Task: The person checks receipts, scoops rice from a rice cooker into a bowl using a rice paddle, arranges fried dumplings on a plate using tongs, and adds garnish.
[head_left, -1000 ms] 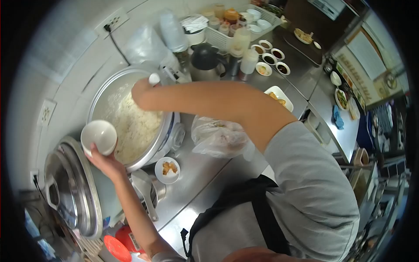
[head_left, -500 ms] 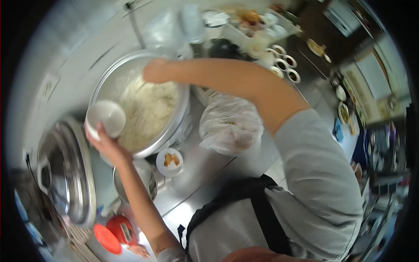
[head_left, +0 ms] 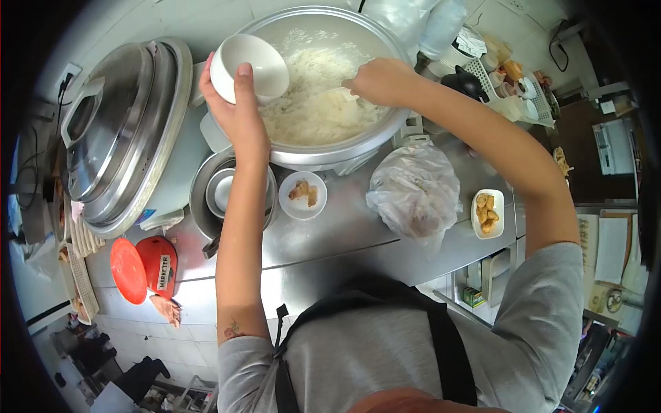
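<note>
A small white bowl (head_left: pixel 265 72), tilted with its inside showing, is gripped by my left hand (head_left: pixel 241 113), thumb over the rim. It is above the left side of a big silver rice cooker pot (head_left: pixel 385 31). Cooked white rice (head_left: pixel 303 124) fills the pot's bottom. My right hand (head_left: pixel 385 82) is closed around the handle of a pale rice paddle (head_left: pixel 339 103), whose blade lies against the rice. The handle itself is mostly hidden by my fingers.
Left of the pot stands a large metal lid (head_left: pixel 117 131). In front are a saucepan (head_left: pixel 203 196), a small plate with food scraps (head_left: pixel 303 212), a knotted plastic bag (head_left: pixel 416 189) and a dish of fried pieces (head_left: pixel 501 224). A red container (head_left: pixel 158 251) sits near the left edge.
The view has turned and shifted, so the pot now appears higher and more to the right. My right hand has come down toward the rice, and the paddle's blade now shows. My left hand still holds the bowl.
</note>
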### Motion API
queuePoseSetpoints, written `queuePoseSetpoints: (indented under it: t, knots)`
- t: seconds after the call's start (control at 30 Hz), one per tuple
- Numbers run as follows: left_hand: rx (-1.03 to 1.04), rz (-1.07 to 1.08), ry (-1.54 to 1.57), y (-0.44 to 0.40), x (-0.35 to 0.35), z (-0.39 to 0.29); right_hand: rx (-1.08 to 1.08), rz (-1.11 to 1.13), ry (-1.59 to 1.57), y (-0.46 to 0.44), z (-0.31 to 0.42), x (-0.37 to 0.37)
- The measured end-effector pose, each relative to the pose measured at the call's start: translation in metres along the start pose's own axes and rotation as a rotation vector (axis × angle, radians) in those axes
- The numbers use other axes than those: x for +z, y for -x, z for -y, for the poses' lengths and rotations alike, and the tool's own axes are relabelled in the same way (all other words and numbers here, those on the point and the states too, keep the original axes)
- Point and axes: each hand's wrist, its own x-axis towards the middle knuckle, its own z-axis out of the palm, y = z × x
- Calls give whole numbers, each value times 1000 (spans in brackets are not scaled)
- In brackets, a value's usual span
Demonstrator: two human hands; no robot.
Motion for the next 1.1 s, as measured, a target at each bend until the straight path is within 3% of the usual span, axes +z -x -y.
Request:
queuePoseSetpoints:
  t: [0.13, 0.53, 0.73, 0.83, 1.03, 1.1]
  knots:
    - [4, -27, 51, -1, -2, 1, -28, 33, 0, 6, 25, -9]
    - [41, -50, 145, -3, -1, 1, -87, 96, -465, -9, 32, 3]
    - [103, -59, 179, -2, -3, 0, -251, 59, -700, -19, 20, 21]
    - [162, -135, 218, 1, -5, -2, -53, 216, -937, -17, 13, 14]
    - [129, -229, 149, 2, -5, -6, -35, 344, -1034, -13, -25, -12]
    - [97, -185, 9, -1, -4, -3, -3, 289, -1048, -6, -40, -29]
